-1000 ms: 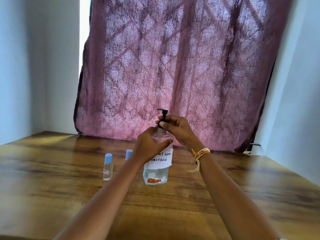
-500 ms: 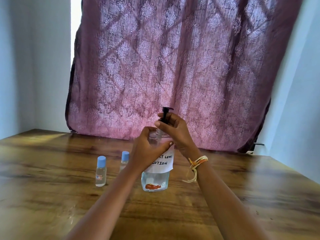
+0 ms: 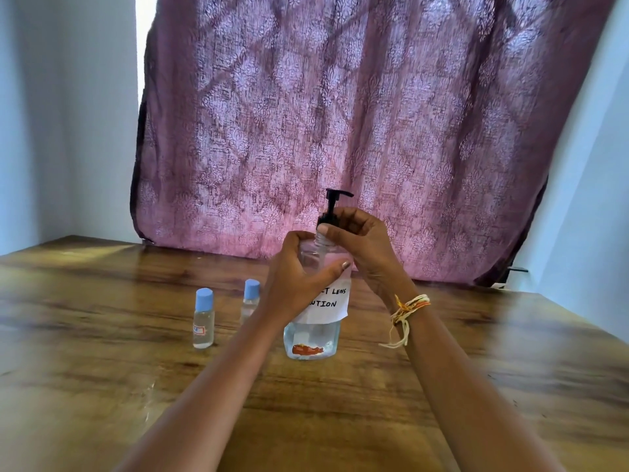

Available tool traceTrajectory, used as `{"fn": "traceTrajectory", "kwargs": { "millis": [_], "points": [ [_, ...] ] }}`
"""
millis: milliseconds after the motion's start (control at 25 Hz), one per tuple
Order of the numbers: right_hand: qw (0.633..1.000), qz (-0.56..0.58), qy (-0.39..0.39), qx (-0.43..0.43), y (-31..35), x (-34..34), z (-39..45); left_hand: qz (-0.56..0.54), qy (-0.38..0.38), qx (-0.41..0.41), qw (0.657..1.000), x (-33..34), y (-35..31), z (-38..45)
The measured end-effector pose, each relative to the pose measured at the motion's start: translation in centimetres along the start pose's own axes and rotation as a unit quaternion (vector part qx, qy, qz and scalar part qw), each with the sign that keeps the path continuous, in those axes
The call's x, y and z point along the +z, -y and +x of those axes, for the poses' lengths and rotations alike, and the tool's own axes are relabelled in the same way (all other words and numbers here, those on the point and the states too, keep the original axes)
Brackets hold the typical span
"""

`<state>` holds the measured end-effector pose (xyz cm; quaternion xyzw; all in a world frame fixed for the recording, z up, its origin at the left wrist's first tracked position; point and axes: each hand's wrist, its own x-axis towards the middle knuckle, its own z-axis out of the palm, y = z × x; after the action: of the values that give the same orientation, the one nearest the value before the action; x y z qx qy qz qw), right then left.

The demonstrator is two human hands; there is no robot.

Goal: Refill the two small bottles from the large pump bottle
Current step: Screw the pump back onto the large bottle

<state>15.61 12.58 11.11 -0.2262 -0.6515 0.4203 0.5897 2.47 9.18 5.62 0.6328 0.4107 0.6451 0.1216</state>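
A large clear pump bottle (image 3: 312, 338) with a white handwritten label stands upright on the wooden table (image 3: 340, 403). My left hand (image 3: 299, 277) grips its upper body. My right hand (image 3: 357, 243) pinches the black pump collar at the neck; the black pump head (image 3: 335, 195) rises above my fingers, and a strip of bare threaded neck shows under the collar. Two small clear bottles with blue caps stand to the left: one (image 3: 203, 318) in full view, the other (image 3: 250, 301) partly hidden behind my left forearm.
A purple patterned curtain (image 3: 340, 131) hangs behind the table's far edge. Pale walls stand on both sides. A thread bracelet (image 3: 406, 310) circles my right wrist.
The view has shifted, so the bottles sit further right in the frame. My right hand has turned on the pump collar, and the pump nozzle now points right. The left hand keeps its grip.
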Motion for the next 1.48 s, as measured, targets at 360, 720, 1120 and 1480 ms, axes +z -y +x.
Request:
{"fn": "traceTrajectory", "kwargs": {
  "millis": [360, 720, 1120, 1480],
  "points": [
    [0.998, 0.043, 0.034, 0.023, 1.3, -0.4, -0.4, -0.069, 0.046, -0.038, 0.996, 0.0, 0.5, -0.4],
    [1.000, -0.003, 0.027, 0.012, 1.5, 0.6, -1.0, -0.066, 0.037, -0.026, 0.997, -0.2, 0.6, -0.5],
    [0.999, -0.050, -0.017, 0.009, 1.4, 0.9, -1.1, -0.068, 0.036, -0.026, 0.997, -0.2, 0.6, -0.5],
    [0.994, 0.062, 0.085, 0.008, 1.5, -1.2, -0.7, -0.067, 0.042, -0.021, 0.997, -0.3, 0.6, -0.5]
  ]
}}
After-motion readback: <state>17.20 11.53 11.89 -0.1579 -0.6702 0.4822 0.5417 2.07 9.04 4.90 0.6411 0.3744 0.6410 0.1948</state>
